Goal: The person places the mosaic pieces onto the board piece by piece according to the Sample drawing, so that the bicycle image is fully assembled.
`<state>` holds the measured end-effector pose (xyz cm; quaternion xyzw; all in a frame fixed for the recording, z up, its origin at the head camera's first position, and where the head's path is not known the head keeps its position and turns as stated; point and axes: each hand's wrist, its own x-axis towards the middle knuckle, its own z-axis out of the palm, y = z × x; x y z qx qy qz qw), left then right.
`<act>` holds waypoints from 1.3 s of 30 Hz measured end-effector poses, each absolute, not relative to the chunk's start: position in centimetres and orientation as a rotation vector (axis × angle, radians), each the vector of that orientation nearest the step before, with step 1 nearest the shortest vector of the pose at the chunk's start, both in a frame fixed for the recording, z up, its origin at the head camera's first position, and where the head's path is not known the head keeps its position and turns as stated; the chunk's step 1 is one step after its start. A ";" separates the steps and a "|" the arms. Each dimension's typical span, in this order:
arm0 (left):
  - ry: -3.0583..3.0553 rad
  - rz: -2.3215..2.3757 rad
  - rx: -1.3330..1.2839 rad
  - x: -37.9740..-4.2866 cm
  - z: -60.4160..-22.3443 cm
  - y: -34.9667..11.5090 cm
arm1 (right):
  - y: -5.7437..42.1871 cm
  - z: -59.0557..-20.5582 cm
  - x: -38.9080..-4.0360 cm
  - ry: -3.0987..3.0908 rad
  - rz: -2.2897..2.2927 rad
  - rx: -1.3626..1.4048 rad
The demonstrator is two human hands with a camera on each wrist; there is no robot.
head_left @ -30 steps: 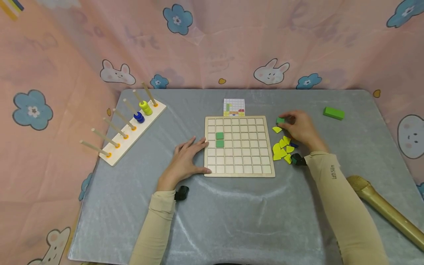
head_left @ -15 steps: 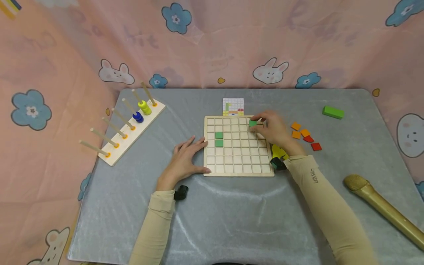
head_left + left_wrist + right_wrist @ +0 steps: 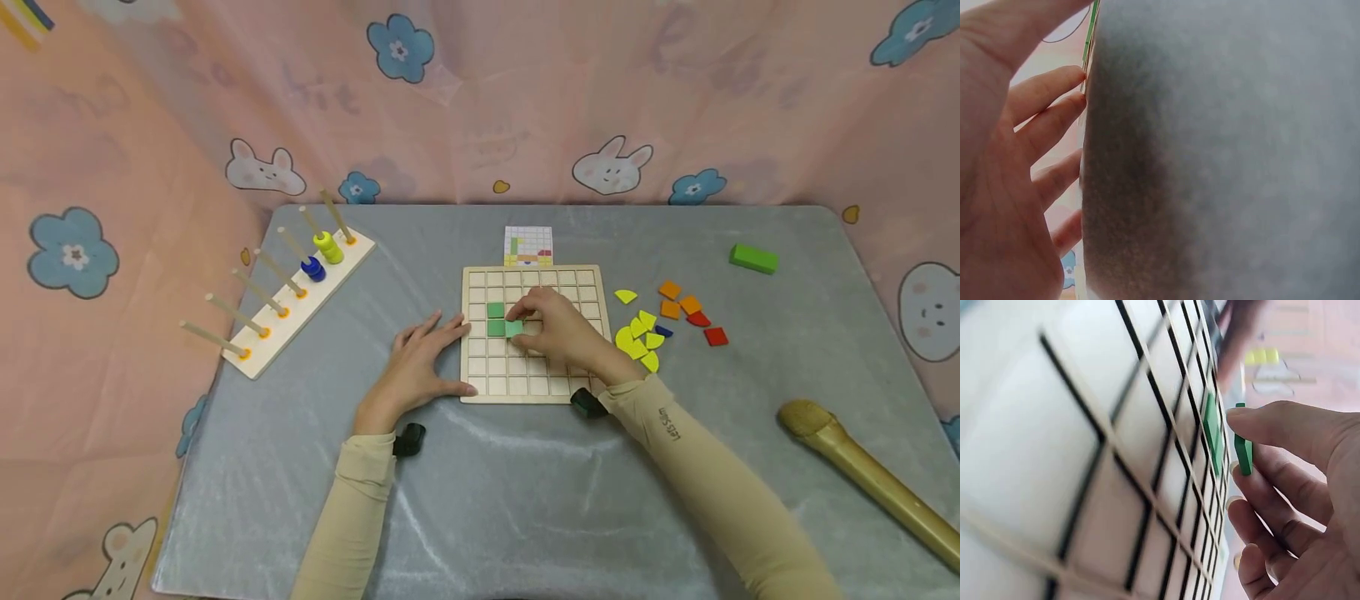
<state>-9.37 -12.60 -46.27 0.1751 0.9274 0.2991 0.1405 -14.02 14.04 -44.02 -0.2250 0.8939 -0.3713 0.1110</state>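
A wooden grid board (image 3: 540,383) lies on the table with two green square tiles (image 3: 496,310) set one below the other in its left part. My right hand (image 3: 558,329) pinches a third green tile (image 3: 1243,449) between thumb and fingers, just above the board and to the right of the lower set tile. My left hand (image 3: 420,371) rests at the board's left edge, fingers spread, with fingertips and thumb touching the rim. In the left wrist view the left fingers (image 3: 1054,122) reach the board's edge, and grey tabletop fills most of the picture.
Behind the board lies a printed pattern card (image 3: 528,244). Yellow pieces (image 3: 636,340), orange tiles (image 3: 670,310) and red pieces (image 3: 716,336) lie to the right. A green block (image 3: 753,258) is farther right, a peg rack (image 3: 300,304) back left, a gold stick (image 3: 862,475) front right.
My right hand has carried the green tile from beside the yellow pieces leftward over the board, close to the two set tiles. My left hand has stayed at the board's left edge.
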 end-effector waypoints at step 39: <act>2.679 0.871 0.510 -9.3 -46.2 -12.6 | 12.5 -44.8 -12.6 2.727 -0.941 -0.711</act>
